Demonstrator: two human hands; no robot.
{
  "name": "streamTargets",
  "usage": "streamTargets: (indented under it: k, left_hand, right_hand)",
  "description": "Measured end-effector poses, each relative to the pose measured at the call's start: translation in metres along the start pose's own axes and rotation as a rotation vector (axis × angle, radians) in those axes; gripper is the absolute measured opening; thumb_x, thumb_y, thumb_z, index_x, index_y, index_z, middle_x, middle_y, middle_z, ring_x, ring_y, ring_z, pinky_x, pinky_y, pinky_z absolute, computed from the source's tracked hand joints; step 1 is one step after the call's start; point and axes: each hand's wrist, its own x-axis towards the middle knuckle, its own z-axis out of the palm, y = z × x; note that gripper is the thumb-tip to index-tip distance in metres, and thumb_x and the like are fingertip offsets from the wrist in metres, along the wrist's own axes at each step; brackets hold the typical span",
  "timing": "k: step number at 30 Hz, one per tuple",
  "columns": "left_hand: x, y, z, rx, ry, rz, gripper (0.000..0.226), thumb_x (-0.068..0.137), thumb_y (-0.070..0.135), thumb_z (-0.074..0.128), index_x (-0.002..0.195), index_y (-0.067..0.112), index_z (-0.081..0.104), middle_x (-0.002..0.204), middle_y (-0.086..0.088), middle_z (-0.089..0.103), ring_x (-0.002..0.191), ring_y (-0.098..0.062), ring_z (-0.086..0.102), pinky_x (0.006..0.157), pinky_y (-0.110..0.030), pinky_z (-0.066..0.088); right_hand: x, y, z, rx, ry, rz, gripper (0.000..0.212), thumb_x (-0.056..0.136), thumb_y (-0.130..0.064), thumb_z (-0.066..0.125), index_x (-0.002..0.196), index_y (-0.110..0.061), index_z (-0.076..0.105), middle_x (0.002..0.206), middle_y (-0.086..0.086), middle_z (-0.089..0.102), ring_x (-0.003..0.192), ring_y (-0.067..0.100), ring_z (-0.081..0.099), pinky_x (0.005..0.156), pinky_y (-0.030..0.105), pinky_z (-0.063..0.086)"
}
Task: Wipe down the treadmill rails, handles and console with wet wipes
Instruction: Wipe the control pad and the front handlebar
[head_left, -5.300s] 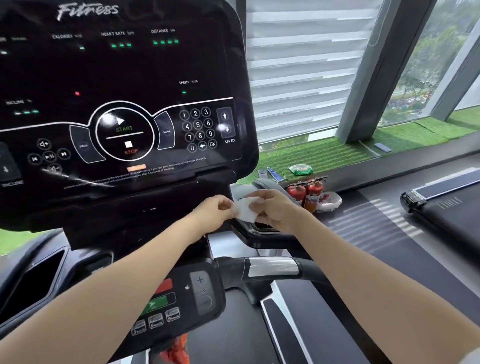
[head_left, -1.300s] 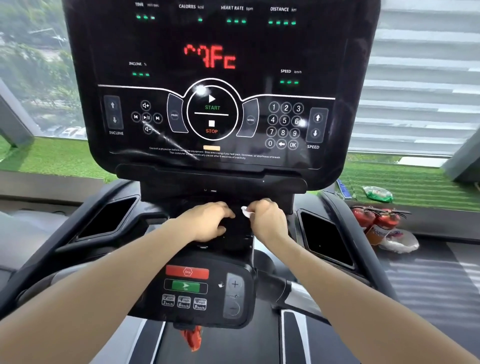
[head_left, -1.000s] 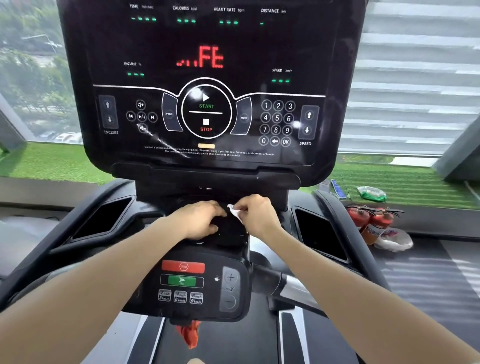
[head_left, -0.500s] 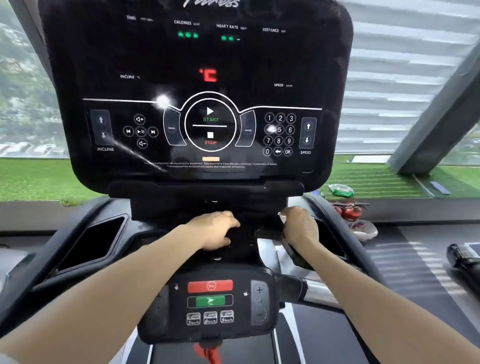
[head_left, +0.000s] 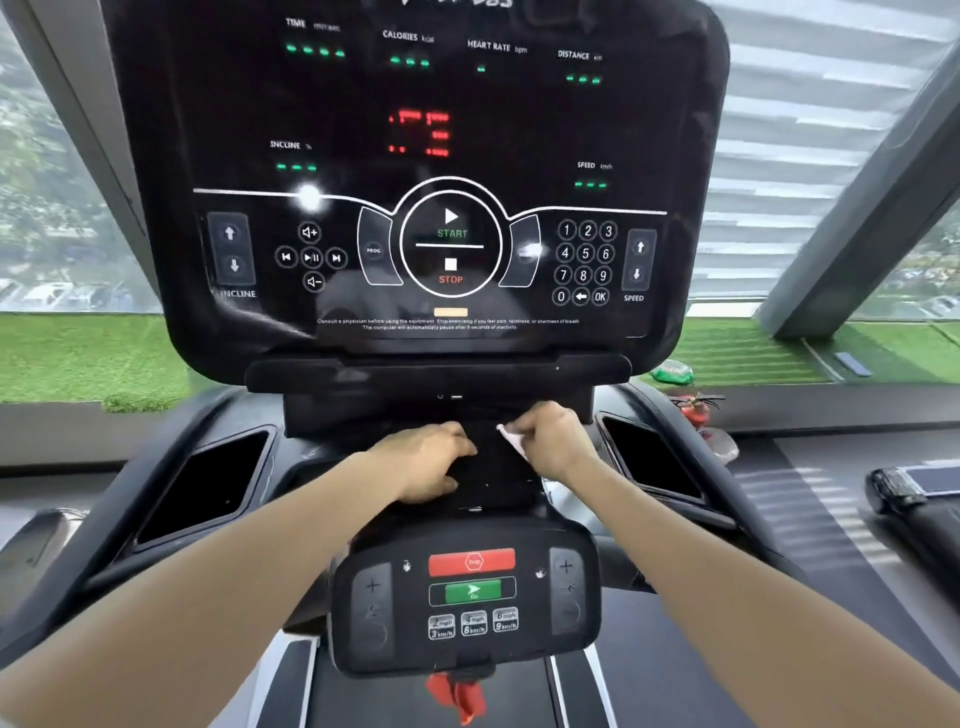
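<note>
since half a second ago the right hand (head_left: 553, 441) is swinging back inward, pinching the wipe (head_left: 511, 441), the console (head_left: 415, 182) lying at twelve o'clock, left hand (head_left: 431, 462) resting curled alongside.

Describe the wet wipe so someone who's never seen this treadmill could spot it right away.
Start at the big black console and drop below its lower edge to the two hands. The wet wipe is the small crumpled white scrap pinched in the right hand. It is the only white thing against the black plastic; the left hand holds nothing.
</note>
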Motion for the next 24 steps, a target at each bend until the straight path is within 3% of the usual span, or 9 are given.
streamTargets:
  k: [5, 8, 14, 20, 24]
  left_hand:
    - [-0.008, -0.019, 0.005, 0.01, 0.005, -0.052, 0.06, 0.09, 0.026, 0.06, 0.145, 0.026, 0.035, 0.142, 0.007, 0.034, 0.128, -0.019, 0.043, 0.103, -0.038, 0.04]
    - [-0.013, -0.027, 0.008, -0.011, 0.036, -0.054, 0.061, 0.09, 0.026, 0.06, 0.145, 0.023, 0.035, 0.145, 0.006, 0.033, 0.128, -0.019, 0.043, 0.104, -0.034, 0.037]
    - [-0.014, -0.031, 0.017, -0.057, 0.101, -0.02, 0.058, 0.09, 0.022, 0.061, 0.143, 0.017, 0.039, 0.148, 0.002, 0.033, 0.133, -0.017, 0.038, 0.109, -0.025, 0.028]
    - [-0.013, -0.03, 0.02, -0.041, 0.085, -0.025, 0.058, 0.093, 0.021, 0.056, 0.146, 0.017, 0.033, 0.152, -0.001, 0.026, 0.137, -0.02, 0.032, 0.112, -0.027, 0.025]
    - [-0.012, -0.032, 0.02, -0.041, 0.095, -0.027, 0.058, 0.091, 0.022, 0.059, 0.145, 0.018, 0.037, 0.149, 0.001, 0.031, 0.135, -0.019, 0.034, 0.111, -0.03, 0.027]
  right_hand:
    - [0.001, -0.021, 0.013, -0.202, -0.005, -0.193, 0.034, 0.089, -0.004, 0.05, 0.114, -0.018, 0.068, 0.121, 0.005, 0.06, 0.11, 0.028, 0.058, 0.088, 0.031, 0.046]
    - [0.003, -0.026, 0.016, -0.351, -0.045, -0.235, 0.034, 0.09, -0.001, 0.048, 0.118, -0.011, 0.064, 0.121, 0.009, 0.058, 0.113, 0.031, 0.056, 0.089, 0.035, 0.046]
    - [-0.004, -0.023, 0.026, -0.423, -0.236, -0.285, 0.02, 0.087, -0.014, 0.06, 0.102, -0.022, 0.07, 0.11, 0.007, 0.065, 0.099, 0.029, 0.064, 0.083, 0.03, 0.051]
    - [0.011, -0.035, 0.016, -0.433, -0.137, -0.305, 0.02, 0.086, -0.01, 0.057, 0.099, -0.018, 0.071, 0.105, 0.011, 0.067, 0.095, 0.034, 0.064, 0.078, 0.03, 0.049]
    - [-0.004, -0.03, 0.015, -0.402, -0.361, -0.345, 0.015, 0.08, -0.012, 0.064, 0.088, -0.02, 0.074, 0.093, 0.009, 0.069, 0.084, 0.029, 0.067, 0.075, 0.03, 0.054]
